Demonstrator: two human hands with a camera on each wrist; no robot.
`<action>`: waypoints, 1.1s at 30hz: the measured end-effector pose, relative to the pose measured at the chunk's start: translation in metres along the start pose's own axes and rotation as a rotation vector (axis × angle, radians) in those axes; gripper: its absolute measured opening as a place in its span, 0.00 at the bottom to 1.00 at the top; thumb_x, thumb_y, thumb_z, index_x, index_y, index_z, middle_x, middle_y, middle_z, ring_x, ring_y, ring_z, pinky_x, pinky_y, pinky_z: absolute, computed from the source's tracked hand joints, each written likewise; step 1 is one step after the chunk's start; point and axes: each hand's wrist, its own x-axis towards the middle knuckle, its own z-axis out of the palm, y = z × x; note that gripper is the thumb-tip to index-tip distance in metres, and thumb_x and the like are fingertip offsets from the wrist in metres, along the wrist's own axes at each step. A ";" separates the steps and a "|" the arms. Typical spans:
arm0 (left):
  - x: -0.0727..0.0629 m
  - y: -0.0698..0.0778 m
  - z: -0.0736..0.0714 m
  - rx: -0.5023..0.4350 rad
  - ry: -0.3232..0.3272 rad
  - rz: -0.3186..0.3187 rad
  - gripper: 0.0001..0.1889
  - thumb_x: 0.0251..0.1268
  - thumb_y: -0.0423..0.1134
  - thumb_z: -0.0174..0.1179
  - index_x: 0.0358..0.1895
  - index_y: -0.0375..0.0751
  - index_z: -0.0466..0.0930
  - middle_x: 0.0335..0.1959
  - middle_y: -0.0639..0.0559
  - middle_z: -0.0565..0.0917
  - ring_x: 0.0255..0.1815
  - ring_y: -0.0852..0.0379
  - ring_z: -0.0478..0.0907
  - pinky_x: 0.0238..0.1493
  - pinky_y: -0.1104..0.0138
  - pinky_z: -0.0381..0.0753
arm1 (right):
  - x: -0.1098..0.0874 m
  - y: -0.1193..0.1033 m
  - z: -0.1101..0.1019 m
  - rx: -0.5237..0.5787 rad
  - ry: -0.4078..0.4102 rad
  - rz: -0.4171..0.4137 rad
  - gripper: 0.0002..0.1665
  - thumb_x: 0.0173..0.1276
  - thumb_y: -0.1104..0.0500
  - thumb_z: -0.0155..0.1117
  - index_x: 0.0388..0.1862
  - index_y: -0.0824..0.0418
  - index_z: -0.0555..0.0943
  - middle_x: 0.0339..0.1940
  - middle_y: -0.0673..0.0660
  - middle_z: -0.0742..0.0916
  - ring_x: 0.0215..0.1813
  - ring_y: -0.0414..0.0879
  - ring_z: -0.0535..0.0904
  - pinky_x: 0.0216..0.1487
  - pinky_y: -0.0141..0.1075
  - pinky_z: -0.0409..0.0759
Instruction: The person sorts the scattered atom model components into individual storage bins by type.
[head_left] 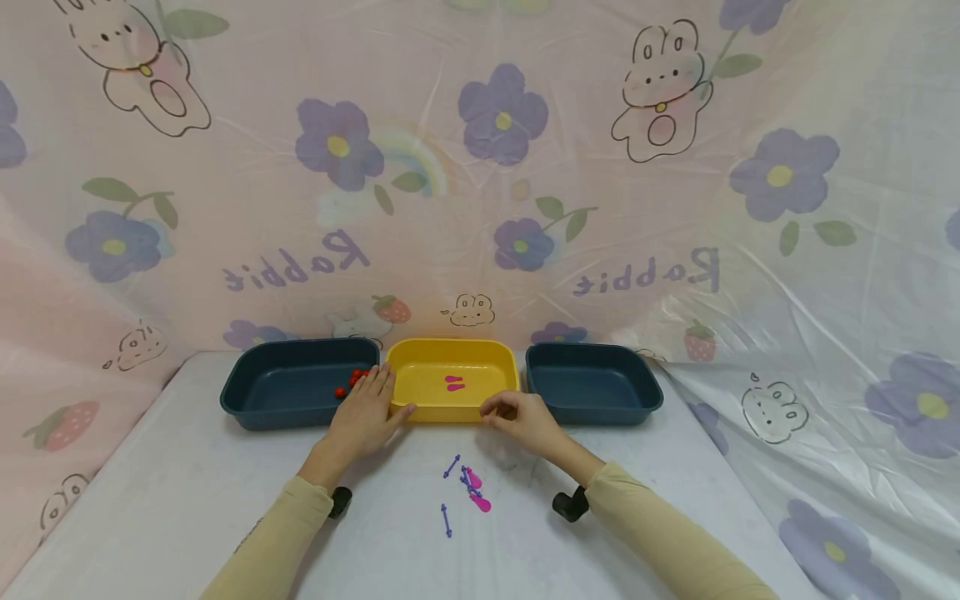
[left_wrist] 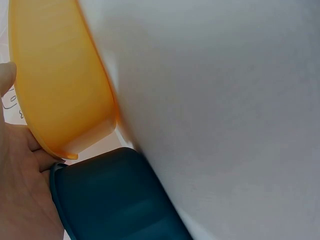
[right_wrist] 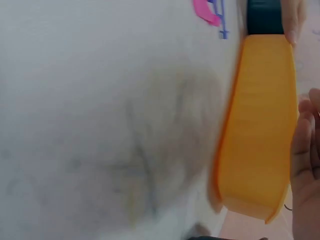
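Two dark blue plastic trays (head_left: 285, 387) flank a glossy yellow plastic tray (head_left: 412, 393). Left hand (head_left: 366, 419) lies straight-fingered over the left blue and yellow rims, gripping nothing; right hand (head_left: 525, 418) is curled at yellow's right front corner, can't tell if it's got anything. Looks partway sorted, imo: pink teardrop pieces (head_left: 454, 387) and small red balls (head_left: 341, 392) trayed (yellow, left blue); two pinks, plus skinny purple rods (head_left: 447, 521), still loose out front.
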 end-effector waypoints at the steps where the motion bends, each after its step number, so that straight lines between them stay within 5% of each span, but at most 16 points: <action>1: 0.000 0.000 0.000 0.000 0.001 0.000 0.45 0.81 0.63 0.48 0.81 0.26 0.52 0.84 0.33 0.50 0.85 0.35 0.45 0.83 0.43 0.48 | -0.001 0.001 0.000 -0.013 -0.020 -0.016 0.07 0.71 0.60 0.73 0.46 0.56 0.89 0.39 0.47 0.89 0.38 0.42 0.81 0.43 0.28 0.85; 10: 0.000 0.000 0.000 -0.002 0.004 -0.002 0.45 0.81 0.63 0.48 0.81 0.26 0.52 0.84 0.32 0.51 0.85 0.35 0.46 0.83 0.42 0.48 | -0.009 0.004 0.009 -0.059 -0.280 -0.081 0.06 0.71 0.61 0.72 0.45 0.57 0.89 0.35 0.44 0.88 0.33 0.37 0.78 0.37 0.29 0.84; 17: -0.001 0.001 0.000 -0.013 0.009 0.001 0.45 0.81 0.62 0.49 0.81 0.25 0.52 0.84 0.32 0.51 0.85 0.35 0.46 0.83 0.42 0.48 | -0.007 0.005 0.018 -0.130 -0.407 -0.077 0.09 0.71 0.59 0.73 0.49 0.52 0.89 0.38 0.40 0.87 0.38 0.35 0.79 0.45 0.27 0.83; 33: 0.000 0.002 0.001 0.000 0.017 -0.003 0.45 0.80 0.62 0.50 0.80 0.26 0.54 0.84 0.32 0.52 0.85 0.35 0.47 0.83 0.42 0.49 | -0.005 -0.001 0.029 -0.205 -0.476 -0.152 0.07 0.70 0.60 0.74 0.46 0.54 0.91 0.34 0.41 0.83 0.37 0.33 0.75 0.44 0.26 0.81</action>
